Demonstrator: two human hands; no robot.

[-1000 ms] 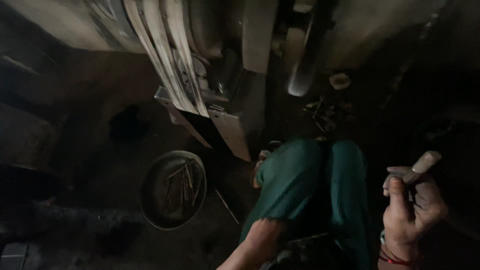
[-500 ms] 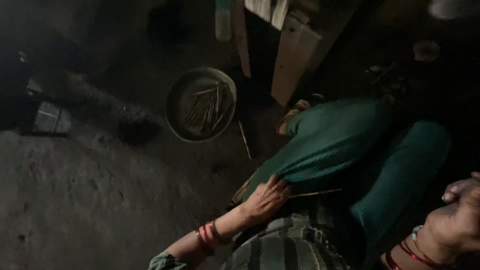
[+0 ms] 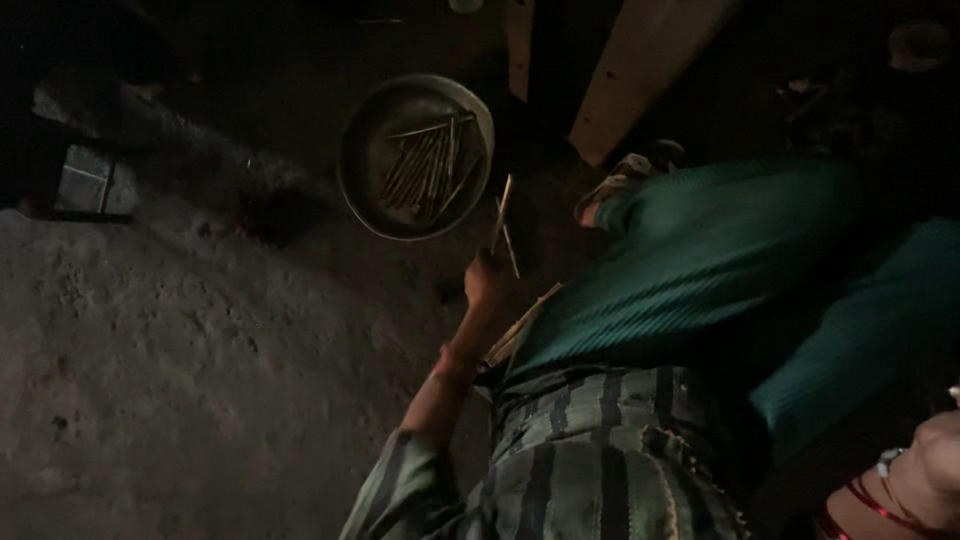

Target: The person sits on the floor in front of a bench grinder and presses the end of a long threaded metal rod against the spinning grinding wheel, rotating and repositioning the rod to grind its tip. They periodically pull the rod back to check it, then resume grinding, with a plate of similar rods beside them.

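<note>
My left hand (image 3: 487,279) reaches forward over the dirt floor and pinches a thin stick (image 3: 503,222) that points up toward a round metal pan (image 3: 365,185). The pan lies on the ground and holds several similar thin sticks (image 3: 425,168). Another thin stick (image 3: 520,327) lies along my left forearm beside my green-clad leg (image 3: 700,260). Only the wrist of my right hand (image 3: 925,465), with red bangles, shows at the lower right corner; its fingers are out of frame.
A pale wooden plank (image 3: 645,70) leans at the top, beyond my sandalled foot (image 3: 612,190). A small dark box-like object (image 3: 85,180) sits at the far left. Rough dirt ground (image 3: 180,380) fills the lower left. The scene is very dim.
My left hand left my knee and reached out toward the pan, now holding a thin stick. The view tilted down, and my right hand slid mostly out of frame.
</note>
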